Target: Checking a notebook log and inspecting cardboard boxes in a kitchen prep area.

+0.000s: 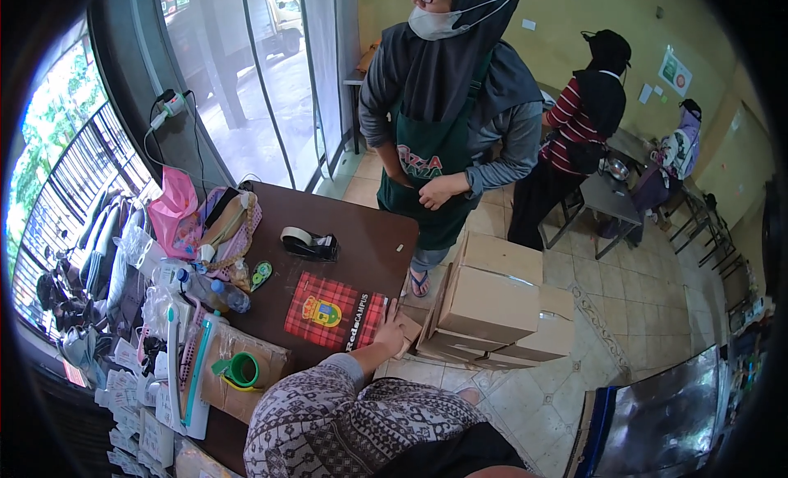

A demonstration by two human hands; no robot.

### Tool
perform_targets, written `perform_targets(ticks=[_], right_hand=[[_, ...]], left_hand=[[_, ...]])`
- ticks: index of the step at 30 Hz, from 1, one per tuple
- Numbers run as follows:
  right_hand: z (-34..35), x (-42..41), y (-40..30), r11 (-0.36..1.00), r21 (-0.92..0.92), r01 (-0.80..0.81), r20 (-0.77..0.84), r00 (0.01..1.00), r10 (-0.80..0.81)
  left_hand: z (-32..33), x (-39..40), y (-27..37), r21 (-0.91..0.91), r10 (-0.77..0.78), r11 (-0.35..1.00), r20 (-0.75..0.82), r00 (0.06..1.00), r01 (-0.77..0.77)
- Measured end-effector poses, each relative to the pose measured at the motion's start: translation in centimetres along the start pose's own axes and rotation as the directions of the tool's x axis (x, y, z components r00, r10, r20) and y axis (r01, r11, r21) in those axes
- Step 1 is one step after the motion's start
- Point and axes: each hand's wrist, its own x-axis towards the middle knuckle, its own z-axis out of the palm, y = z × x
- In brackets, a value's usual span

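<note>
My left hand (pixel 391 332) rests at the right edge of a red plaid notebook (pixel 332 313) with a crest and printed writing, its fingers apart. The notebook lies on a dark brown table (pixel 363 234). Above it, towards the far side, stands a black tape dispenser (pixel 309 244) with a roll of tape. A green correction tape (pixel 261 275) lies to the notebook's left. Beside my hand, just off the table edge, is a piece of brown cardboard (pixel 409 331). My right hand is out of view.
Stacked cardboard boxes (pixel 492 293) stand on the floor right of the table. A person in a green apron (pixel 431 164) stands across. Bottles (pixel 229 296), a pink bag (pixel 173 213), a green tape roll (pixel 242 369) and a teal-and-white impulse sealer (pixel 196 373) crowd the left.
</note>
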Motion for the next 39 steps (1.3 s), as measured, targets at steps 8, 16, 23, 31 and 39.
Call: perform_targets(ticks=[8,16,23,31,39], right_hand=[[-0.3,0.6,-0.1,0.999,0.031,-0.012,-0.047,0.999,0.014],[-1.6,1.8,-0.6,0.999,0.049,-0.011,-0.090,0.996,0.015],[-2.8,3.1,-1.0,0.998,0.060,-0.012,-0.125,0.992,0.020],[-3.6,5.8,-2.7,0.996,0.091,0.002,-0.167,0.986,0.013],[-4.4,8.2,-4.0,0.992,0.125,-0.015,-0.207,0.978,0.041]], left_hand=[[-0.6,-0.2,0.4,0.042,-0.009,0.999,0.087,0.996,0.005],[1.5,0.4,-0.3,-0.021,-0.016,1.000,0.054,0.998,0.017],[0.5,0.1,-0.2,-0.023,-0.013,1.000,0.021,1.000,0.014],[1.8,0.1,-0.4,-0.021,-0.046,0.999,-0.009,0.999,0.046],[0.9,0.3,-0.1,-0.042,-0.013,0.999,0.035,0.999,0.014]])
